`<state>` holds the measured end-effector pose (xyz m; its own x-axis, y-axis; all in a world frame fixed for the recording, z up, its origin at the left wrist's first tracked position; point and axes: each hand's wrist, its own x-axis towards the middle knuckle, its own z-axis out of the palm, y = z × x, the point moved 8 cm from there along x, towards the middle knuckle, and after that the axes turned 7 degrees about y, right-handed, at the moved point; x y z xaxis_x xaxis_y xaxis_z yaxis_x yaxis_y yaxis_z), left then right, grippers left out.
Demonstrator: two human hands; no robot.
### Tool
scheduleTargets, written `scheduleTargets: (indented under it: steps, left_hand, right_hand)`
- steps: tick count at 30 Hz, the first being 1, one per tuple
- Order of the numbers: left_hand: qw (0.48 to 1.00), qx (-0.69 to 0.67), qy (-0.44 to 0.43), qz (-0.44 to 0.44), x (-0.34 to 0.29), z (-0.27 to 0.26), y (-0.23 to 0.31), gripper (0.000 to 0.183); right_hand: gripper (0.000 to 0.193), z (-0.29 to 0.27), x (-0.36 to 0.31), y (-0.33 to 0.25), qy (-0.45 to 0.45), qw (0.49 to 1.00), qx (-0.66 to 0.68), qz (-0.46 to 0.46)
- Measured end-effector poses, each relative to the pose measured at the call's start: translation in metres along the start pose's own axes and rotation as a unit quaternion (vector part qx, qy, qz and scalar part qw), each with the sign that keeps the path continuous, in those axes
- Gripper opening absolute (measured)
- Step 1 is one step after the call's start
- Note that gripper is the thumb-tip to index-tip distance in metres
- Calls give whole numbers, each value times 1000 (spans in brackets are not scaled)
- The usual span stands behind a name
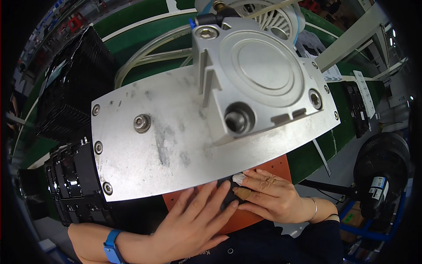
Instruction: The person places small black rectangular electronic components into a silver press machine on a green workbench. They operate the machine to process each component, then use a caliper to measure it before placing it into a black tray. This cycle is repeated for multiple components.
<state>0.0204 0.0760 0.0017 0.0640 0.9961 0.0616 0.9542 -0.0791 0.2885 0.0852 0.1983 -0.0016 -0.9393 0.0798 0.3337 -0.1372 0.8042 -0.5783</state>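
Orange board (279, 169) underneath, left hand (189, 224) (fingers splayed) touches black piece (227, 198).

From my end I take the tall stack of black trays (77, 83) as my landmark; it stands on the green bench (125, 46). Just nearer than it I see a lower black pile (77, 176). Well to its right I find a pale round fan (266, 15), a black fan (381, 163) and a blue rack (373, 236); beyond it, a red crate (76, 22).
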Motion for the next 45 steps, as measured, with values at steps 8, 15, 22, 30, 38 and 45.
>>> scheduleTargets:
  steps: [8, 15, 22, 30, 38, 45]
  left_hand:
    - [952, 72, 261, 144, -11, -48, 26, 25]
    - [950, 202, 224, 84, -5, -31, 13, 27]
    - [962, 214, 142, 87, 1, -19, 6, 36]
    - [989, 141, 4, 54, 3, 3, 2, 61]
    - [993, 106, -18, 43, 4, 4, -1, 62]
    - [999, 44, -16, 27, 4, 0, -3, 63]
  right_hand:
    - [36, 3, -2, 6, 5, 1000, 25, 8]
    - [37, 3, -3, 6, 10, 1000, 18, 11]
    - [37, 1, -2, 5, 7, 1000, 15, 9]
    - [40, 1, -1, 3, -17, 999, 23, 20]
    - [41, 1, -1, 2, -13, 1000, 7, 13]
    - [40, 0, 1, 0, -8, 1000, -3, 12]
